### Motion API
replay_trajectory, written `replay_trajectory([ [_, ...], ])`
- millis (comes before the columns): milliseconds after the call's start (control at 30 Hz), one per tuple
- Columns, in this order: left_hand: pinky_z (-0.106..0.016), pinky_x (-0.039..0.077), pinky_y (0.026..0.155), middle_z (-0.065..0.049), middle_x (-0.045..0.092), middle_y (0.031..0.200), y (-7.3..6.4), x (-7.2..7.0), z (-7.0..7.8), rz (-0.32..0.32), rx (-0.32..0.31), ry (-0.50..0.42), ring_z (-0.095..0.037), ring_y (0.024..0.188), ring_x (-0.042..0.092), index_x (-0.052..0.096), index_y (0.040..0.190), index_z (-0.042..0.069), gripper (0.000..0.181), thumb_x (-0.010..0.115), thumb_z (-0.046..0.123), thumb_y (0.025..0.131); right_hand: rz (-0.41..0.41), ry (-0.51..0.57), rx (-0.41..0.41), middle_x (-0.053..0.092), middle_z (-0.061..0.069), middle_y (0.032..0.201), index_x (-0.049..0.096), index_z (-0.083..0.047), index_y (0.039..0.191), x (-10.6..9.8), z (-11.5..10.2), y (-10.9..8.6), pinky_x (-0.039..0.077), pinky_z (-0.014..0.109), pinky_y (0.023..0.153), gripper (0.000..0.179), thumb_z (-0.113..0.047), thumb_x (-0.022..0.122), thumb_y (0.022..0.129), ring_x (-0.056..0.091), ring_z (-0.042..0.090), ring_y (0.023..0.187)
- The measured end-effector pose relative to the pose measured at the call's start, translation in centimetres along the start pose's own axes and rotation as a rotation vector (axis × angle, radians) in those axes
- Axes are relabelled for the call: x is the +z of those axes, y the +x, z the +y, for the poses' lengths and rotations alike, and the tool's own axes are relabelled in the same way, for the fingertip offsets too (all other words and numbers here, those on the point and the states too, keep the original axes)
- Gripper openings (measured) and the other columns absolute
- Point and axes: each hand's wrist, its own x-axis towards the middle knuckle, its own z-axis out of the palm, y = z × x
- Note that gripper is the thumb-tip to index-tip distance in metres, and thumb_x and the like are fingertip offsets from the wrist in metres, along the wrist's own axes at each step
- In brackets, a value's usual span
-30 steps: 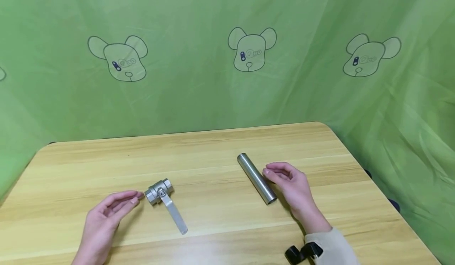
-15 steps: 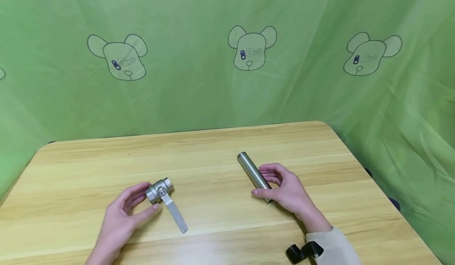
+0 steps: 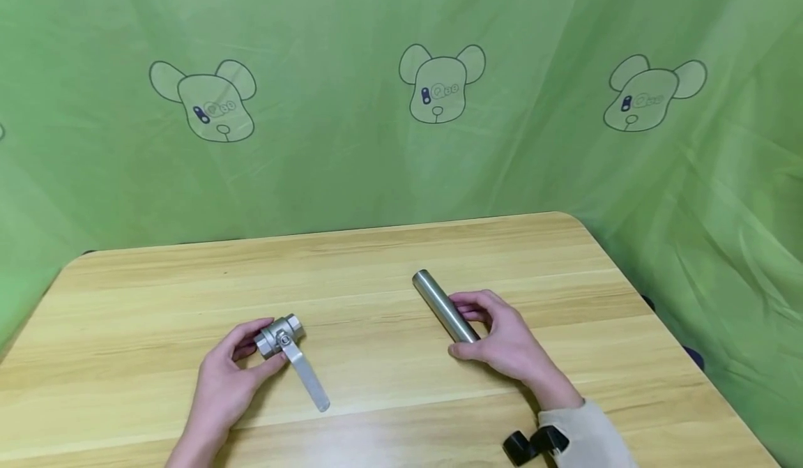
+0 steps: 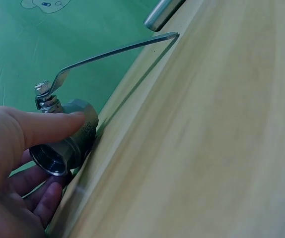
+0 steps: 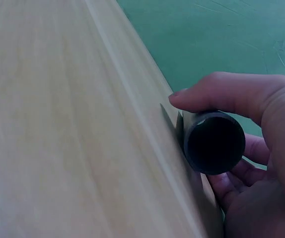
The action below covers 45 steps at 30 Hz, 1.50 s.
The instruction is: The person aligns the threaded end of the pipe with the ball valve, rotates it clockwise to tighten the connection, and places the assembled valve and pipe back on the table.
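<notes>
A metal ball valve point(image 3: 280, 335) with a long flat lever handle point(image 3: 307, 379) lies left of centre on the wooden table. My left hand point(image 3: 228, 381) grips the valve's body, thumb on the near side and fingers behind it. In the left wrist view the valve's threaded opening point(image 4: 53, 159) faces the camera, and the lever point(image 4: 115, 51) rises away from the table. To the right, my right hand point(image 3: 505, 335) holds a steel pipe point(image 3: 442, 305) near its closer end. In the right wrist view the pipe's dark open end point(image 5: 215, 144) sits between thumb and fingers.
The wooden table point(image 3: 376, 280) has rounded far corners and ends at a green curtain point(image 3: 326, 175) printed with bear heads. A black strap piece point(image 3: 533, 447) hangs at my right wrist, beside the light sleeve point(image 3: 583, 433).
My left hand has moved right and its fingers have come round the valve. My right hand has come over the pipe and taken hold of it; the pipe has shifted slightly left.
</notes>
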Motion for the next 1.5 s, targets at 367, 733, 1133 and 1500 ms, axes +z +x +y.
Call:
replay_trajectory([
  [367, -0.005, 0.042, 0.097, -0.007, 0.067, 0.142, 0.0, -0.1, 0.0, -0.011, -0.002, -0.004, -0.008, 0.113, 0.060, 0.064, 0.147, 0.014, 0.059, 0.085, 0.012, 0.092, 0.076, -0.187, -0.045, 0.065, 0.004, 0.104, 0.075, -0.019, 0.137, -0.2, -0.4, -0.2, 0.052, 0.023, 0.074, 0.069, -0.019, 0.098, 0.072, 0.057, 0.018, 0.087],
  [733, -0.007, 0.047, 0.092, -0.011, 0.064, 0.143, 0.1, -0.1, -0.4, -0.020, 0.026, 0.004, -0.010, 0.113, 0.057, 0.057, 0.154, 0.011, 0.061, 0.080, 0.015, 0.098, 0.078, -0.196, -0.018, 0.072, 0.004, 0.099, 0.075, -0.008, 0.117, -0.4, -0.6, -0.4, 0.054, 0.021, 0.071, 0.049, -0.022, 0.097, 0.075, 0.061, 0.016, 0.085],
  [1133, -0.006, 0.055, 0.085, -0.024, 0.071, 0.137, 0.1, 0.0, -0.6, 0.059, 0.054, -0.121, 0.005, 0.094, 0.063, 0.063, 0.146, 0.000, 0.054, 0.079, 0.001, 0.095, 0.163, -0.038, 0.024, 0.081, 0.009, 0.122, 0.082, -0.017, 0.123, -1.1, 0.6, -0.4, 0.058, 0.019, 0.078, 0.041, -0.027, 0.093, 0.086, 0.069, 0.015, 0.098],
  [1500, -0.009, 0.058, 0.098, -0.027, 0.061, 0.150, -0.2, 0.6, -0.3, -0.055, 0.029, -0.367, 0.005, 0.109, 0.068, 0.053, 0.150, -0.007, 0.060, 0.077, 0.000, 0.096, 0.152, 0.446, 0.061, 0.081, -0.004, 0.109, 0.076, 0.001, 0.127, -0.4, 0.5, -0.3, 0.065, 0.021, 0.085, 0.044, -0.003, 0.088, 0.086, 0.073, 0.011, 0.098],
])
